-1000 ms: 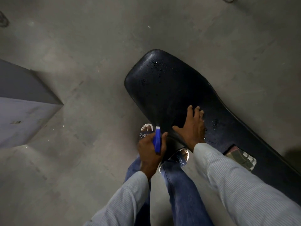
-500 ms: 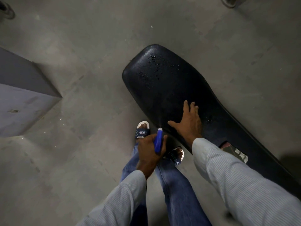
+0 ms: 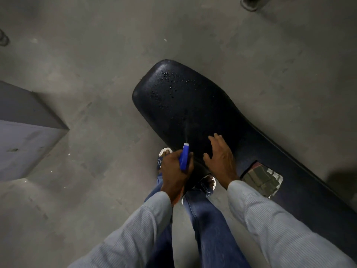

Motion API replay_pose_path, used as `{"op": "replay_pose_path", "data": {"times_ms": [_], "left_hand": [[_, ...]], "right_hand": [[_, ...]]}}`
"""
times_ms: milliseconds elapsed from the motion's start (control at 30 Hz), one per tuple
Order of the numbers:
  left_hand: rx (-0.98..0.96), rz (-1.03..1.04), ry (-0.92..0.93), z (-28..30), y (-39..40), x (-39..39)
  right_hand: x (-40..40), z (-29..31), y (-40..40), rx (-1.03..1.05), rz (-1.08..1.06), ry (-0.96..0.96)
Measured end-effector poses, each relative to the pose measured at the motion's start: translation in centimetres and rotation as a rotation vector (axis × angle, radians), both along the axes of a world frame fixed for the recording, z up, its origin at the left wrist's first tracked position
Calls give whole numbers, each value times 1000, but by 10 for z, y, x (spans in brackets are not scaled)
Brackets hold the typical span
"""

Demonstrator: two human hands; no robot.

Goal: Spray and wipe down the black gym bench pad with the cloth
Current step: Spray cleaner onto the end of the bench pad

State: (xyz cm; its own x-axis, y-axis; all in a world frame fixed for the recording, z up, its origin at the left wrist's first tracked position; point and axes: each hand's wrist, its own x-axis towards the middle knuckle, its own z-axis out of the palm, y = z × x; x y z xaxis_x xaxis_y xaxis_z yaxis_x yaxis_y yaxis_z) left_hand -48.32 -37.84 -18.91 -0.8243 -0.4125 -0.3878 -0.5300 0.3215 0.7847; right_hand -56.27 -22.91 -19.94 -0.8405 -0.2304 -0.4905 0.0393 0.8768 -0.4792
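The black bench pad [image 3: 193,105] runs from the centre down to the right, with water droplets on its far rounded end. My left hand [image 3: 174,171] is shut on a blue spray bottle [image 3: 184,158], its white nozzle pointing at the pad, and a thin mist streams from it. My right hand [image 3: 221,157] rests on the pad's near edge, palm down, fingers spread, holding nothing. A folded checked cloth [image 3: 261,179] lies on the pad just right of my right wrist.
Grey concrete floor [image 3: 96,55] surrounds the bench. A grey box-like block [image 3: 23,132] stands at the left. My feet in sandals [image 3: 164,157] and blue jeans are close against the pad's near side. A dark object [image 3: 251,3] sits at the top right edge.
My left hand has raised the bottle toward the pad and spray now comes out. My right hand has shifted slightly along the pad's near edge; the view has tilted.
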Motion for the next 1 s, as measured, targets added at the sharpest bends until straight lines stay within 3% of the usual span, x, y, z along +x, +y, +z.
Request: {"op": "replay_pose_path", "data": {"times_ms": [167,433,633,900,1000], "left_hand": [[7,9,-66,-1,7,-14],[-55,-182,-157,9,24,-25],[-38,-277,-174,19,40,-21],[46,-363,-94,34,61,-24],[116,-353,-30,40,70,-28]], "right_hand": [[5,-8,15,41,8,2],[12,-2,35,117,72,29],[39,-7,55,167,-70,45],[57,13,65,-60,-273,40],[77,25,73,-221,-282,-70]]}}
